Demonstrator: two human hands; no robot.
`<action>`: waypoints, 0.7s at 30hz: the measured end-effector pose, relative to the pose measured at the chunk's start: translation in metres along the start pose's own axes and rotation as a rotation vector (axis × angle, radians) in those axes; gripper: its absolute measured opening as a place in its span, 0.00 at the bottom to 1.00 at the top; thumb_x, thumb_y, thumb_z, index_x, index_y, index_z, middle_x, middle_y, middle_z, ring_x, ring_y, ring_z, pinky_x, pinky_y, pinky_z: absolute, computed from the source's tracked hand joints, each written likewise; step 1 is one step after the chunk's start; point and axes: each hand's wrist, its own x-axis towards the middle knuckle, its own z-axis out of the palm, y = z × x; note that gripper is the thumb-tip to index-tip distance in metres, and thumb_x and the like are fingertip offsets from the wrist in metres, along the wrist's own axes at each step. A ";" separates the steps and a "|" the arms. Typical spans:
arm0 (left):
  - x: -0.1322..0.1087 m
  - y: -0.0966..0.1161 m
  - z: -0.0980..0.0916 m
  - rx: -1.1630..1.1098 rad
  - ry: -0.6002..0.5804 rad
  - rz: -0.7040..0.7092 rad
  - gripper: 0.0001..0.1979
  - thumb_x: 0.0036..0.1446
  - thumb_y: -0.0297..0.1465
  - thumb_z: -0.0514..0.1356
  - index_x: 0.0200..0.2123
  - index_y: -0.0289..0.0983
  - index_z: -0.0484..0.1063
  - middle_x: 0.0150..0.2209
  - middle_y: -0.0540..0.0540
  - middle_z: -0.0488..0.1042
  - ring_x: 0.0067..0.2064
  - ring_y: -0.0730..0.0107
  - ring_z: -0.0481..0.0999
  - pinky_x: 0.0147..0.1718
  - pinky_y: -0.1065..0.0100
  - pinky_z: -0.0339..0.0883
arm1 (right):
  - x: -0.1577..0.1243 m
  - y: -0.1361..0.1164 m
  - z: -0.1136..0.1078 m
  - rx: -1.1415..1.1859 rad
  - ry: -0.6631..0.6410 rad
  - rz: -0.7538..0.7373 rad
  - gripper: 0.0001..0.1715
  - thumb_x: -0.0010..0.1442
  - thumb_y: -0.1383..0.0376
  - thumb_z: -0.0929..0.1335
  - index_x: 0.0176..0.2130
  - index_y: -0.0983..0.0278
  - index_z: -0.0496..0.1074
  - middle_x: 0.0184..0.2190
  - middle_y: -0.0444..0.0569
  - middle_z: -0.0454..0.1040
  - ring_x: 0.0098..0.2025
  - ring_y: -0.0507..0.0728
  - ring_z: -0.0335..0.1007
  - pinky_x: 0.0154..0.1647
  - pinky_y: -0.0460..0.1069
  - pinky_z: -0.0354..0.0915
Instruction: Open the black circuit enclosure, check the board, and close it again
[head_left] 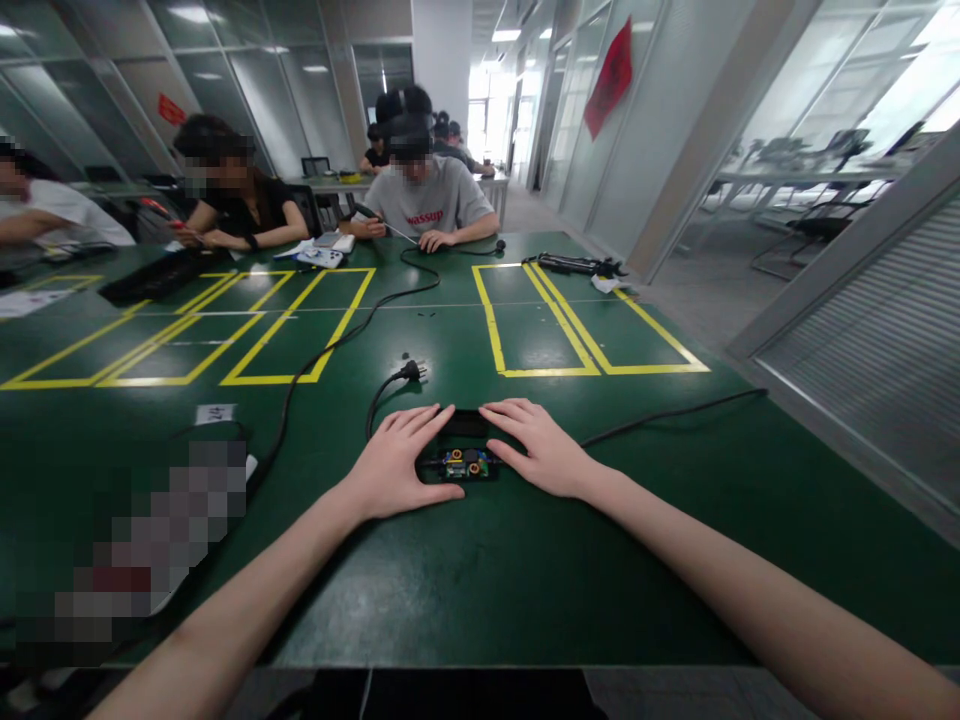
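Observation:
A small opened black power adapter [465,464] with its circuit board showing lies on the green table [480,590] in front of me. Just behind it sits its black lid [465,424]. My left hand [397,462] lies flat on the table at the adapter's left, fingers spread, thumb touching its left end. My right hand [536,447] lies flat at the right side, fingers stretched toward the lid, thumb at the adapter's right end. Neither hand holds anything.
A black cord with a plug [411,372] curls behind my left hand. Another cable [675,410] runs off right. Yellow tape rectangles [555,330] mark the table. Two people sit at the far side, another at far left. A blurred patch [150,540] sits near left.

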 end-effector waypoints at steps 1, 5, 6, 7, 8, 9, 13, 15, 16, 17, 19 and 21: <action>0.000 0.001 0.001 -0.014 0.008 0.005 0.53 0.51 0.49 0.72 0.73 0.43 0.52 0.66 0.35 0.68 0.66 0.44 0.67 0.66 0.43 0.58 | 0.000 -0.001 0.000 0.043 -0.005 0.002 0.19 0.68 0.64 0.67 0.57 0.62 0.74 0.53 0.59 0.77 0.57 0.65 0.71 0.59 0.67 0.69; -0.003 0.005 0.002 -0.119 0.061 0.014 0.54 0.50 0.42 0.74 0.74 0.46 0.49 0.61 0.39 0.72 0.60 0.48 0.74 0.61 0.46 0.67 | -0.003 -0.009 -0.002 0.262 0.038 0.059 0.17 0.65 0.69 0.68 0.53 0.62 0.75 0.47 0.54 0.78 0.45 0.59 0.76 0.49 0.58 0.76; -0.004 0.006 0.002 -0.146 0.064 0.016 0.54 0.50 0.41 0.74 0.74 0.46 0.50 0.61 0.39 0.71 0.60 0.48 0.74 0.60 0.48 0.69 | -0.003 -0.012 -0.002 0.311 0.044 0.075 0.18 0.65 0.70 0.69 0.54 0.62 0.75 0.47 0.54 0.77 0.42 0.57 0.76 0.46 0.56 0.76; -0.005 0.007 0.002 -0.171 0.062 0.018 0.52 0.50 0.40 0.74 0.73 0.46 0.52 0.61 0.39 0.70 0.60 0.49 0.74 0.60 0.50 0.70 | -0.004 -0.014 -0.003 0.354 0.042 0.088 0.18 0.64 0.70 0.69 0.54 0.62 0.75 0.48 0.53 0.75 0.40 0.55 0.76 0.44 0.54 0.77; -0.006 0.008 0.001 -0.191 0.059 0.021 0.50 0.50 0.39 0.74 0.72 0.46 0.55 0.62 0.39 0.68 0.61 0.49 0.74 0.60 0.51 0.71 | -0.004 -0.015 -0.004 0.389 0.036 0.098 0.19 0.64 0.70 0.69 0.54 0.62 0.75 0.49 0.53 0.74 0.38 0.54 0.75 0.42 0.53 0.77; -0.006 0.009 0.001 -0.208 0.059 0.021 0.48 0.50 0.38 0.75 0.70 0.46 0.58 0.62 0.40 0.67 0.61 0.49 0.73 0.60 0.52 0.71 | -0.004 -0.016 -0.004 0.414 0.030 0.103 0.19 0.64 0.70 0.69 0.54 0.61 0.75 0.50 0.53 0.73 0.38 0.53 0.75 0.41 0.52 0.78; -0.006 0.011 -0.001 -0.261 0.052 0.009 0.40 0.49 0.37 0.75 0.64 0.45 0.66 0.60 0.40 0.67 0.59 0.51 0.75 0.58 0.53 0.73 | -0.003 -0.017 -0.007 0.445 0.021 0.112 0.17 0.64 0.69 0.69 0.52 0.61 0.77 0.50 0.53 0.74 0.41 0.54 0.76 0.39 0.51 0.77; -0.005 0.012 -0.002 -0.276 0.051 0.020 0.39 0.49 0.36 0.75 0.63 0.45 0.66 0.60 0.40 0.69 0.58 0.52 0.75 0.58 0.53 0.73 | -0.003 -0.017 -0.006 0.436 0.030 0.126 0.16 0.63 0.69 0.70 0.51 0.62 0.77 0.47 0.52 0.76 0.38 0.54 0.75 0.37 0.50 0.76; -0.005 0.012 -0.002 -0.279 0.052 0.029 0.39 0.50 0.36 0.75 0.63 0.44 0.65 0.60 0.40 0.70 0.58 0.52 0.75 0.59 0.52 0.72 | -0.003 -0.017 -0.006 0.430 0.036 0.133 0.16 0.63 0.70 0.70 0.51 0.63 0.77 0.44 0.51 0.77 0.37 0.54 0.74 0.36 0.50 0.76; -0.004 0.012 -0.003 -0.278 0.054 0.039 0.39 0.50 0.35 0.75 0.63 0.44 0.65 0.60 0.40 0.71 0.59 0.52 0.75 0.59 0.52 0.71 | -0.003 -0.017 -0.006 0.425 0.040 0.137 0.16 0.62 0.70 0.70 0.50 0.63 0.77 0.42 0.51 0.78 0.35 0.54 0.74 0.35 0.50 0.75; -0.004 0.012 -0.004 -0.273 0.050 0.050 0.37 0.50 0.35 0.75 0.62 0.42 0.67 0.58 0.40 0.73 0.58 0.52 0.75 0.59 0.52 0.71 | -0.003 -0.017 -0.005 0.424 0.043 0.135 0.16 0.62 0.71 0.70 0.50 0.63 0.77 0.40 0.50 0.78 0.35 0.54 0.74 0.35 0.50 0.74; -0.004 0.012 -0.004 -0.272 0.039 0.049 0.35 0.50 0.35 0.75 0.60 0.41 0.68 0.56 0.41 0.75 0.57 0.53 0.76 0.58 0.53 0.71 | -0.003 -0.017 -0.005 0.439 0.034 0.129 0.15 0.61 0.71 0.70 0.49 0.63 0.77 0.41 0.51 0.79 0.37 0.55 0.75 0.36 0.50 0.75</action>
